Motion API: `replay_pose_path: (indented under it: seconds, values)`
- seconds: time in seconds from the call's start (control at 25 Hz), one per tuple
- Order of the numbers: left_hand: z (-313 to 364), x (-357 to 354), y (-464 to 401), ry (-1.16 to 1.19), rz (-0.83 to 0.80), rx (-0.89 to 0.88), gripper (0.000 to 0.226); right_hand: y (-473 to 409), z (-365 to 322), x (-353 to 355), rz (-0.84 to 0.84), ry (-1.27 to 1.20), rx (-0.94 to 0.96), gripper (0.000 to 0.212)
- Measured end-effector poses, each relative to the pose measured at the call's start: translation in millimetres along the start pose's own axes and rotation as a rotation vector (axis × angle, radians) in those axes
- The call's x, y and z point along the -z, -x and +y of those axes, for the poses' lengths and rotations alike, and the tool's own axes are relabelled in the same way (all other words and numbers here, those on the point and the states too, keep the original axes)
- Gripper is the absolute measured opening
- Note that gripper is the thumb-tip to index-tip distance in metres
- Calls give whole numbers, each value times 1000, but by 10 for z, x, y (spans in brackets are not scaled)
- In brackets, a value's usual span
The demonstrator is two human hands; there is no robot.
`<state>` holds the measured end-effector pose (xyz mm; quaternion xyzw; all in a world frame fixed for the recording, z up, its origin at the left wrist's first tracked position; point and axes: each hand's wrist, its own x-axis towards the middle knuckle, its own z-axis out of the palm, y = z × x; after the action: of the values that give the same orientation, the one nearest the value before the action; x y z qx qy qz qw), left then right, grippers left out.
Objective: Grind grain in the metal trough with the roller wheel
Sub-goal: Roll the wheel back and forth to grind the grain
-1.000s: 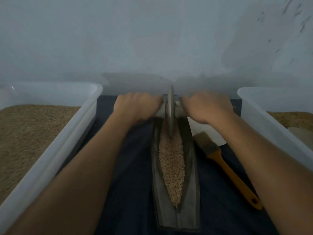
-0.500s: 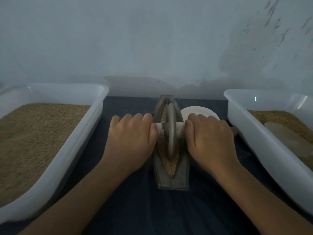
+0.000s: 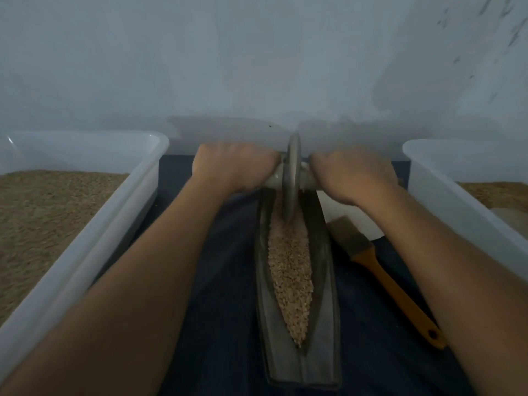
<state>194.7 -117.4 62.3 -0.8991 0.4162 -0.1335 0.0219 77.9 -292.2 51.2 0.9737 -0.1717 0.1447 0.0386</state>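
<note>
Metal trough at centre of the dark-covered bench, long axis running 6 to 12 o'clock, pointed V-shaped groove narrowing toward 6, blunt near end closest to the camera, far end hidden behind the wheel. Grain heaped along the groove in a long tapering strip, tip toward 6. Roller wheel standing upright on edge at the trough's 12 o'clock end, disc in line with the long axis, rim down in the grain, pale axle crosswise from 9 to 3. Left hand wrapped over the axle's 9 o'clock stub, fingers curled round it and pressed together. Right hand gripping the 3 o'clock stub the same way, knuckles up. Both forearms stretched out toward 12. Brush with an orange handle lying at 3 o'clock of the trough, just beside it, bristles toward 11, handle toward 5. Left tub at 9 o'clock holding brown grain. Right tub at 3 o'clock, some grain visible inside.
</note>
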Motion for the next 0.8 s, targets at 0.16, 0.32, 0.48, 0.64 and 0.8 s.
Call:
replay_pose_path:
  seconds: [0.16, 0.32, 0.48, 0.64, 0.8]
  values:
    - [-67, -81, 175, 128, -107, -1, 5, -10, -135, 118, -30, 57, 46, 39]
    - [174, -151, 787, -47, 167, 0, 18, 656, -311, 163, 194, 24, -30, 57]
    - [358, -88, 1373, 91, 446, 44, 32, 1246, -376, 224, 234, 69, 14, 50]
    - [336, -118, 1512, 131, 404, 50, 37, 1314, -374, 196, 365, 18, 69, 45]
    - [274, -81, 945, -81, 302, -1, 26, 874, -261, 82, 299, -15, -26, 53]
